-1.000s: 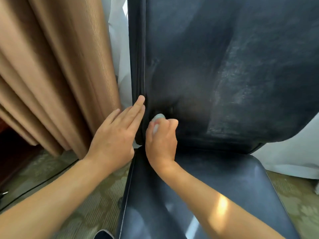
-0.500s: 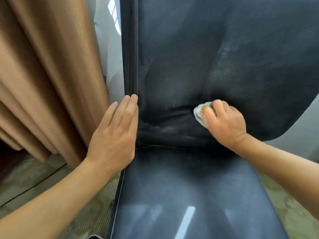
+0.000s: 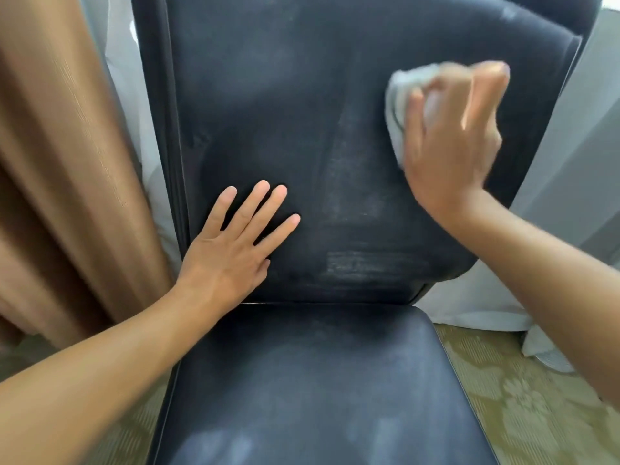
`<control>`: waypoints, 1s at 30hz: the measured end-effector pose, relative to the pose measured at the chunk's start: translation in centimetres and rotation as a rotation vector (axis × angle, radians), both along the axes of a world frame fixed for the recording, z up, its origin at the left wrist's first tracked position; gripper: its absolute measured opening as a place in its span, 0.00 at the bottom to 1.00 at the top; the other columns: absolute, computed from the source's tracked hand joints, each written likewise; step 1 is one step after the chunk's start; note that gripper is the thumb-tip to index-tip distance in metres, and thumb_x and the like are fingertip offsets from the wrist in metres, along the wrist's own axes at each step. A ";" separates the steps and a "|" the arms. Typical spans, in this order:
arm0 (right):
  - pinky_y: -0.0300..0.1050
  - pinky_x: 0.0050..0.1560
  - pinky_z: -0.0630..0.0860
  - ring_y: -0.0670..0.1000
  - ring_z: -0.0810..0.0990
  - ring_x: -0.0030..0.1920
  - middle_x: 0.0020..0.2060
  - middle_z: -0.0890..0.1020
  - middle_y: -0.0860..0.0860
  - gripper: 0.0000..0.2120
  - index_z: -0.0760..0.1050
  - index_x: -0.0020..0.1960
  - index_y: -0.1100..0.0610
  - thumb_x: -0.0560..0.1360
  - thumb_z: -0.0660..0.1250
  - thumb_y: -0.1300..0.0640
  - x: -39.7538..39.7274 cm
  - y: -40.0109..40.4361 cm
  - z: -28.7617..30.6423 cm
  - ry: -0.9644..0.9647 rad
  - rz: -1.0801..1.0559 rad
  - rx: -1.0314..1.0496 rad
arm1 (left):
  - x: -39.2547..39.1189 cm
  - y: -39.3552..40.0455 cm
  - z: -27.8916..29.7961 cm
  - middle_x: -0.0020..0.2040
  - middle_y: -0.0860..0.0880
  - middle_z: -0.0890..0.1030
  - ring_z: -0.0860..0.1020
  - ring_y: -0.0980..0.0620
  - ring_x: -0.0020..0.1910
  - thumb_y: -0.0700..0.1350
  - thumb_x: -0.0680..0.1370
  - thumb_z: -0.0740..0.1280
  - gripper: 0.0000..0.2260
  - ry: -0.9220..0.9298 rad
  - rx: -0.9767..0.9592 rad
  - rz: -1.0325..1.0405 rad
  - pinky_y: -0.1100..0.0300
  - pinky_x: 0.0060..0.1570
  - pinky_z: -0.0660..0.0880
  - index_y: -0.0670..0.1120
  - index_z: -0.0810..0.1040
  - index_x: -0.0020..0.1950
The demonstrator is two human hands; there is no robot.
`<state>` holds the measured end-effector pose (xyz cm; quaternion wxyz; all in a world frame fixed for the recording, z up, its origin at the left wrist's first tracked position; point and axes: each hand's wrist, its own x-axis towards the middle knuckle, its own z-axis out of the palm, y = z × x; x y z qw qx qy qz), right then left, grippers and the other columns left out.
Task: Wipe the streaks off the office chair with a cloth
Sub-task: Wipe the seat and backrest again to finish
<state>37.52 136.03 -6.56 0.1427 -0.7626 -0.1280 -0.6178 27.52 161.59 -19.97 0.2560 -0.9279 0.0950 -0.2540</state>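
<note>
Right hand (image 3: 449, 142) grip clenches grey cloth (image 3: 399, 95) against chair backrest (image 3: 302, 95) upper right; left hand (image 3: 231, 250) flat, fingers spread, on backrest lower left.

A heavy brown fabric curtain (image 3: 63, 169) hangs in deep vertical folds along the left side of the scene, reaching down to the floor. Just beside it, a sheer white curtain (image 3: 125, 55) falls behind, and more pale grey-white drapery (image 3: 567, 182) fills the far right, its hem (image 3: 476, 310) pooling on the floor. Below, an olive-green carpet with a pale floral pattern (image 3: 523, 407) covers the near right, and shows again at the near left.
</note>
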 end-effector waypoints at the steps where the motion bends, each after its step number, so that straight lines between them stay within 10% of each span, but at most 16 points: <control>1: 0.43 0.42 0.68 0.56 0.79 0.53 0.57 0.77 0.60 0.13 0.73 0.62 0.54 0.83 0.61 0.48 1.0 2.0 1.6 -0.061 0.022 0.036 | 0.1 0.1 -0.1 0.84 0.42 0.31 0.30 0.40 0.82 0.59 0.83 0.58 0.38 -0.008 -0.016 -0.020 0.36 0.77 0.28 0.55 0.39 0.85; 7: 0.45 0.29 0.70 0.52 0.74 0.34 0.41 0.78 0.52 0.07 0.76 0.48 0.55 0.75 0.73 0.62 2.9 7.9 -9.5 -0.146 -0.050 -0.236 | 0.2 0.4 -0.3 0.84 0.41 0.34 0.33 0.39 0.83 0.61 0.82 0.58 0.37 0.002 0.009 -0.015 0.34 0.79 0.33 0.55 0.42 0.86; 12: 0.48 0.30 0.71 0.55 0.73 0.35 0.41 0.75 0.54 0.14 0.71 0.50 0.56 0.70 0.73 0.62 -2.2 2.0 -21.7 0.307 0.242 -0.642 | -0.7 -0.6 0.5 0.83 0.39 0.30 0.30 0.38 0.82 0.60 0.83 0.56 0.36 0.048 0.010 0.014 0.33 0.78 0.32 0.55 0.41 0.85; 18: 0.46 0.31 0.68 0.52 0.74 0.36 0.38 0.76 0.47 0.06 0.79 0.43 0.54 0.78 0.70 0.54 -3.6 -0.7 -3.6 0.125 0.220 -0.284 | -2.0 -1.8 1.0 0.80 0.35 0.27 0.29 0.33 0.80 0.58 0.83 0.55 0.37 0.075 0.019 0.053 0.29 0.76 0.32 0.51 0.38 0.85; 23: 0.48 0.31 0.72 0.56 0.82 0.43 0.47 0.84 0.57 0.10 0.82 0.49 0.58 0.79 0.66 0.52 2.9 3.6 8.3 -0.155 -0.111 0.027 | -1.7 -3.6 0.8 0.83 0.31 0.46 0.45 0.29 0.83 0.51 0.75 0.69 0.36 0.051 -0.088 0.013 0.30 0.79 0.44 0.44 0.65 0.82; 27: 0.48 0.27 0.69 0.54 0.76 0.35 0.45 0.82 0.55 0.08 0.81 0.52 0.57 0.75 0.68 0.61 3.4 7.2 -3.5 -0.053 -0.030 -0.159 | -1.5 -3.6 1.3 0.84 0.32 0.49 0.48 0.33 0.84 0.51 0.74 0.70 0.36 0.073 -0.073 0.032 0.31 0.79 0.46 0.44 0.68 0.81; 30: 0.48 0.26 0.70 0.55 0.76 0.36 0.47 0.73 0.54 0.14 0.78 0.51 0.56 0.67 0.77 0.57 -2.3 2.4 -19.6 0.449 0.181 -0.686 | -2.0 -3.3 2.4 0.84 0.33 0.49 0.47 0.33 0.84 0.52 0.74 0.71 0.36 0.119 -0.039 0.051 0.31 0.79 0.47 0.43 0.68 0.81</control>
